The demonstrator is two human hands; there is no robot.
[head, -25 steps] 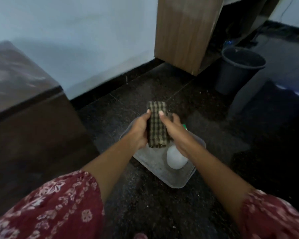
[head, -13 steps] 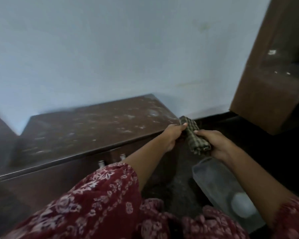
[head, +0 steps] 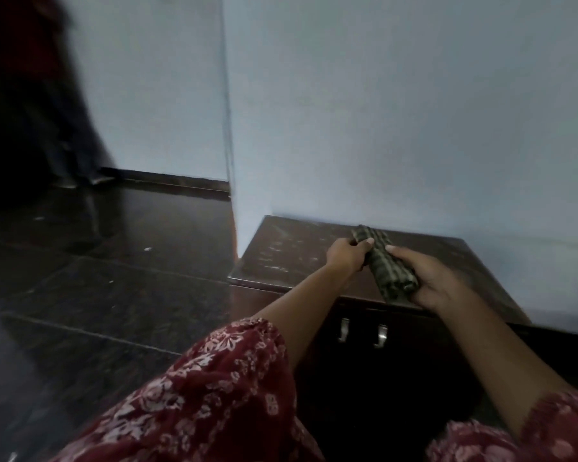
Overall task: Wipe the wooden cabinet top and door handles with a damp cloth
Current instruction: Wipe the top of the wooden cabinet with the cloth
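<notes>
In the head view, both forearms are reaching forward over the low cabinet. The left hand [head: 346, 256] is pinching the upper end of the cloth [head: 386, 265], fingers curled tight around it; the right hand [head: 434, 281] is cupping the lower end, clamped underneath. The cloth is hanging rolled into a thick checked bundle above the dark, glossy, streaked wooden cabinet top [head: 287, 258]. Two curved metal door handles [head: 362, 331] are sitting below the front edge. Floral red sleeves [head: 214, 388] are covering the upper arms.
</notes>
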